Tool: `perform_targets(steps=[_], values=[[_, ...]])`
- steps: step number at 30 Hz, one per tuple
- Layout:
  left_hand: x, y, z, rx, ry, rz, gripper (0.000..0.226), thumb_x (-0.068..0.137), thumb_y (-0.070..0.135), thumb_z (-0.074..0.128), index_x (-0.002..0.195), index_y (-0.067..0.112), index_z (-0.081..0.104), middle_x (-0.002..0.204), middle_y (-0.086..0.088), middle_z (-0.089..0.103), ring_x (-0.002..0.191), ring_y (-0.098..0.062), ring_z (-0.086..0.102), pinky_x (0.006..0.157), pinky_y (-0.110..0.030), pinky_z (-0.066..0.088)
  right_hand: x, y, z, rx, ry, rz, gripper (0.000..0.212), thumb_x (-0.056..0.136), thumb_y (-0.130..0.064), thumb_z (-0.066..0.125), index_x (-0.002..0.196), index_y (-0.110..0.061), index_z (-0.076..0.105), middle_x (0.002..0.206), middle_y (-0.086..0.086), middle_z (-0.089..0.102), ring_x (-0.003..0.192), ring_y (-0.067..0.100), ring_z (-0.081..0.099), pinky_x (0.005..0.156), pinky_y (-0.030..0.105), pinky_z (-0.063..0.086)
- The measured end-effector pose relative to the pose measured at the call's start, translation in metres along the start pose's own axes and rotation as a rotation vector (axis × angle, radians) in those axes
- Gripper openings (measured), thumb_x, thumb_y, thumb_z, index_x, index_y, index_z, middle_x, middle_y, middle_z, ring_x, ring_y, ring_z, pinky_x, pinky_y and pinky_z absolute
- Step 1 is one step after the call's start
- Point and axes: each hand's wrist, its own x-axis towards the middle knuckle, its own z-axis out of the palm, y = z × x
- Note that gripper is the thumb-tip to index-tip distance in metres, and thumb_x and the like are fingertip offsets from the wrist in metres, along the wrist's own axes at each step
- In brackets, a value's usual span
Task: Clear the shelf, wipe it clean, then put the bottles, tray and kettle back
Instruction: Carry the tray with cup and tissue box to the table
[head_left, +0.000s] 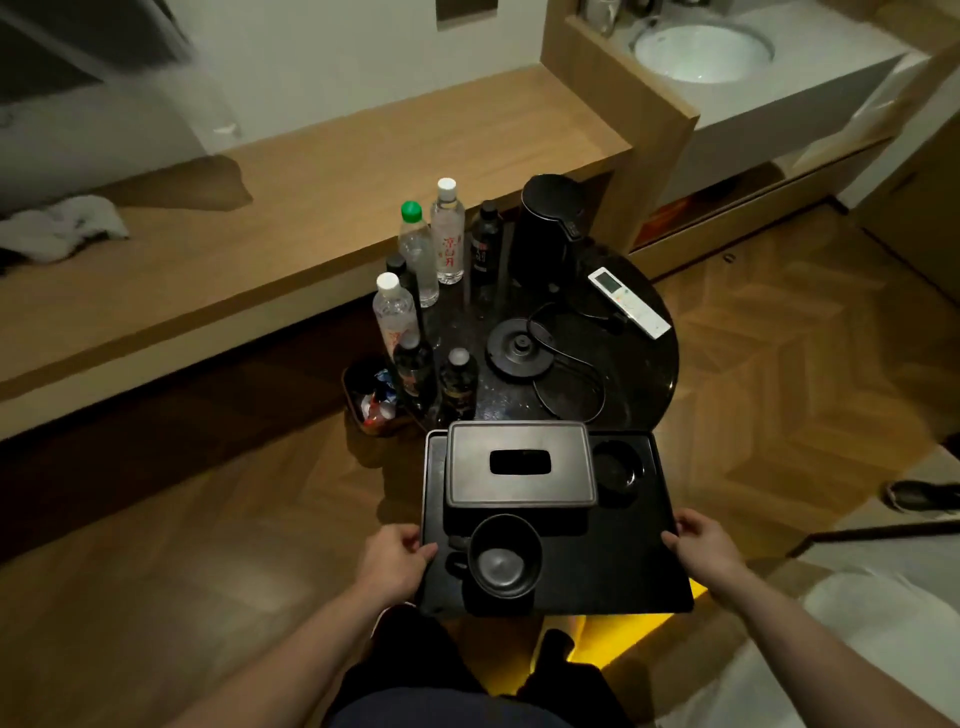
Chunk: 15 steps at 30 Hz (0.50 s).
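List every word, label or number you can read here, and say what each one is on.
"凉白开", red, running down the white-capped bottle at the back.
Front clear bottle: red print, too blurred to read.
Dark bottles: labels too dark and small to read.
Remote: screen and buttons too small to read.
Kettle: side panel marks unreadable.

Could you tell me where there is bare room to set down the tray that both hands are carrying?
The wooden shelf is bare from the white cloth to its right end. The round table is crowded: bottles, kettle, kettle base, cord, remote. Both hands grip the tray.
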Motion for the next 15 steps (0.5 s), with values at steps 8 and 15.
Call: perform_targets(steps=[8, 15], values=[[-0.006, 0.052, 0.074, -0.056, 0.054, -0.133, 0.028, 0.09, 0.041, 0.073, 0.073, 0.02, 0.065, 0.071, 0.007, 0.066, 0.08, -0.02, 0.068, 0.074, -0.032, 0.054, 0.078, -0.006, -0.066, -0.1, -0.088, 0.011, 0.038, 0.1, -0.007, 0.061, 0.137, -0.011, 0.059, 0.131, 0.008, 0.063, 0.116, 0.026, 0.057, 0.106, 0.046, 0.047], [0.014, 0.073, 0.1, -0.064, 0.071, -0.195, 0.036, 0.093, 0.045, 0.069, 0.119, 0.021, 0.073, 0.102, 0.005, 0.075, 0.101, -0.02, 0.069, 0.08, -0.027, 0.05, 0.128, -0.006, -0.08, -0.154, -0.105, 0.016, 0.039, 0.099, -0.012, 0.063, 0.138, -0.017, 0.059, 0.131, 0.004, 0.065, 0.118, 0.027, 0.059, 0.107, 0.05, 0.048]])
